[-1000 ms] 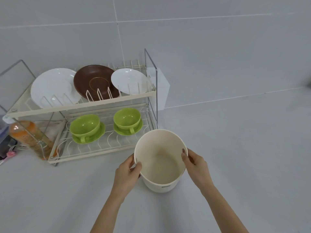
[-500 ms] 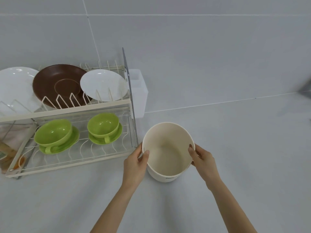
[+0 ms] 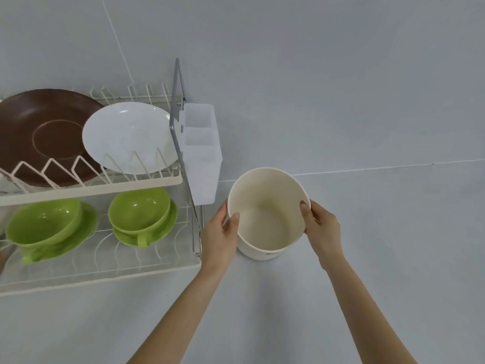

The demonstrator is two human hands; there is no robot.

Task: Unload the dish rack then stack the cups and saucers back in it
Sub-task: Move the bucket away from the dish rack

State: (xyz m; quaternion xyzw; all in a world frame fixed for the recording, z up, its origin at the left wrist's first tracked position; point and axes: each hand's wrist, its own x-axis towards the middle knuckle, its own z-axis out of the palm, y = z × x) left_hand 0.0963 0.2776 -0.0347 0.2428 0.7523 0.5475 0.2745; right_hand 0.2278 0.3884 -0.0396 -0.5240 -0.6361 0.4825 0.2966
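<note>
Both hands have carried the cream bucket [image 3: 267, 214] rightward off the rack [image 3: 105, 185].

Dish rack [image 3: 147, 181]: left part cut off by the frame's left edge on both tiers. Brown plate [image 3: 39, 137], upper tier: left portion out of frame; right rim hidden behind the white plate [image 3: 128, 137]; lower rim crossed by the rack wires. Left green cup [image 3: 43, 224] on its saucer [image 3: 78, 232], lower tier: blurred, handle indistinct, top partly behind the upper tier's front rail. Cream container [image 3: 267, 214]: small dark label low on the outer wall, too small to read; near wall partly covered by the left hand [image 3: 220, 237]. Right hand [image 3: 322, 229]: fingers wrapped behind the container's wall, only the thumb shows at the rim. Both forearms run out past the bottom edge.
</note>
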